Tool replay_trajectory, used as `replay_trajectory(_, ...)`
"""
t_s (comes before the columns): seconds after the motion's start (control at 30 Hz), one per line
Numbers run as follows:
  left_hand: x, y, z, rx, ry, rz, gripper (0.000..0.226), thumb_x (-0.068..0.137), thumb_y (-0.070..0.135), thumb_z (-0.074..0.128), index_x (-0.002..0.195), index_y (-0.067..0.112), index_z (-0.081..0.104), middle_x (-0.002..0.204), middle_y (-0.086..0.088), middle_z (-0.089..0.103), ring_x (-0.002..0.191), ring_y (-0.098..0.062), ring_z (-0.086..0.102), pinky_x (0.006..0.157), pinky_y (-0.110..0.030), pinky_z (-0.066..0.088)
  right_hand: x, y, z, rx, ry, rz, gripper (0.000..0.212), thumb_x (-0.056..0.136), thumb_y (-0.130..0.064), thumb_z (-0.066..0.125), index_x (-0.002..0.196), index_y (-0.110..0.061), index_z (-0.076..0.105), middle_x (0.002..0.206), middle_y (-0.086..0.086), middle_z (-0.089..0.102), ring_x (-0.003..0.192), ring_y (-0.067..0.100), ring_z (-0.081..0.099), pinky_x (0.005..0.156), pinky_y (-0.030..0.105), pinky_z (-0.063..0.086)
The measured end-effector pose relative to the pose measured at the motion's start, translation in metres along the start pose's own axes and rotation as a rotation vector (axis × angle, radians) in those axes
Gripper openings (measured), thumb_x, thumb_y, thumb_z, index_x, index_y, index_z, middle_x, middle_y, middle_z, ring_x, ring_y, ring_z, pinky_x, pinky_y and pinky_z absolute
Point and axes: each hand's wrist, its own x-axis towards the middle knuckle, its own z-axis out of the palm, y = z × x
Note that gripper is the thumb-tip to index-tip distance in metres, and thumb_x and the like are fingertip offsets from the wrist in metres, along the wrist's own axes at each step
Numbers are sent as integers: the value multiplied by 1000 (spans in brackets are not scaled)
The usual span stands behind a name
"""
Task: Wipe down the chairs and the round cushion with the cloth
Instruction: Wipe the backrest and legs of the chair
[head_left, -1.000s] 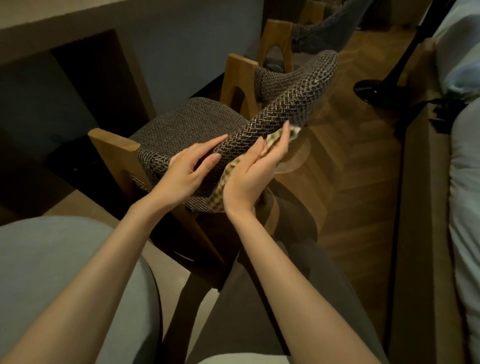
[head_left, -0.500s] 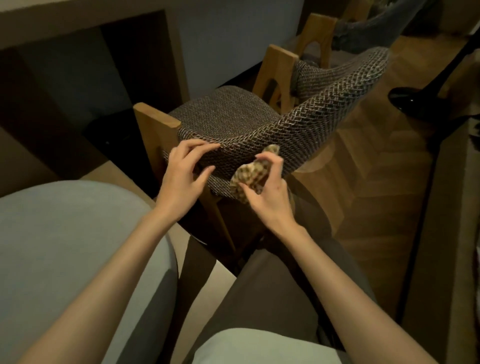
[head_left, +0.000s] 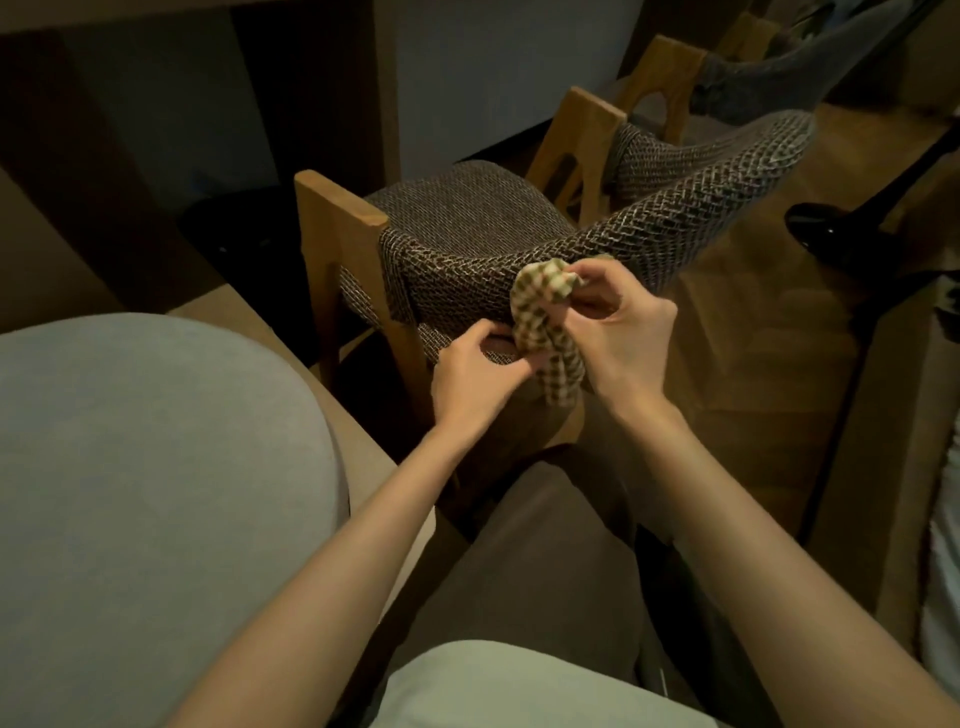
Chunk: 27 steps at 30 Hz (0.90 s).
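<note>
A checked cloth hangs bunched just in front of the woven backrest of the near chair. My right hand pinches its upper end with curled fingers. My left hand grips its lower middle, close under the backrest's bottom edge. The chair has a wooden frame and a brown woven seat. A second, similar chair stands behind it at the upper right. The round grey cushion fills the lower left, beside my left forearm.
A dark table or counter front rises behind the chairs. A black lamp base and its pole stand on the wooden floor at right. My knees in dark trousers are below the hands.
My left hand has left the backrest and taken hold of the cloth. My right hand has pulled the cloth off the backrest and now holds it bunched between both hands.
</note>
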Motion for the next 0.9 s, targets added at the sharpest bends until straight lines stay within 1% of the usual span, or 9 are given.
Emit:
replay_trajectory(0.1, 3, -4, -4, -30, 90, 8, 19, 74, 39, 70, 90, 29, 72, 82, 15, 71, 76, -4, 65, 72, -35, 55, -4, 3, 6, 26, 12, 14, 29, 76, -9, 79, 104, -10, 72, 95, -4, 72, 85, 0, 68, 80, 22, 55)
replay_trajectory(0.3, 20, -30, -49, -57, 209, -23, 15, 75, 28, 67, 90, 28, 72, 77, 13, 69, 73, 0, 64, 70, -33, 56, -17, -4, 46, 20, -36, 59, 33, 76, -15, 77, 108, -9, 72, 101, 1, 73, 90, 3, 69, 84, 31, 57)
replay_trajectory(0.4, 37, -44, -75, -98, 275, -109, 17, 78, 21, 68, 94, 20, 72, 85, 3, 70, 83, -12, 67, 75, -41, 58, -18, -20, 79, 24, -117, 88, 32, 80, -16, 75, 110, -10, 72, 101, 0, 73, 90, 0, 68, 84, 30, 56)
replay_trajectory(0.5, 53, -42, -93, -165, 288, -151, 18, 80, 14, 69, 97, 13, 73, 90, -3, 70, 89, -17, 67, 80, -43, 57, -15, -35, 98, -58, -98, 59, 31, 82, -18, 73, 112, -12, 71, 99, 1, 74, 83, 2, 68, 82, 29, 55)
replay_trajectory(0.57, 60, -29, -99, -170, 328, -90, 17, 80, 15, 69, 97, 16, 72, 91, 4, 69, 89, -9, 65, 83, -36, 56, -12, -43, 99, -93, -50, 2, 31, 82, -15, 71, 113, -10, 70, 97, 5, 74, 81, 10, 69, 81, 31, 56)
replay_trajectory(0.67, 64, -11, -99, -242, 378, 55, 18, 81, 12, 69, 97, 16, 66, 94, 6, 66, 82, 6, 61, 70, -14, 51, 3, -50, 93, -55, 58, -32, 30, 82, -13, 70, 112, -9, 70, 99, 2, 73, 82, 0, 66, 81, 23, 56)
replay_trajectory(0.73, 64, -6, -95, -290, 382, 92, 15, 81, 7, 68, 94, 12, 62, 94, 1, 64, 78, 5, 61, 65, -11, 48, 13, -50, 90, -33, 54, 3, 29, 84, -17, 70, 112, -12, 71, 99, -2, 73, 79, -1, 66, 80, 24, 56)
replay_trajectory(0.83, 60, -22, -87, -337, 394, 60, 14, 81, 0, 66, 91, 8, 60, 90, -2, 62, 79, -3, 60, 69, -14, 48, 5, -45, 91, -151, -5, -101, 30, 81, -14, 71, 110, -9, 71, 99, 5, 74, 81, 12, 70, 81, 31, 57)
replay_trajectory(0.9, 55, -41, -79, -379, 372, -26, 14, 81, -2, 66, 88, 8, 60, 89, -7, 63, 81, -10, 60, 74, -25, 52, -11, -35, 95, -244, -91, -157, 29, 78, -10, 72, 108, -7, 72, 96, 10, 74, 81, 20, 72, 78, 34, 58)
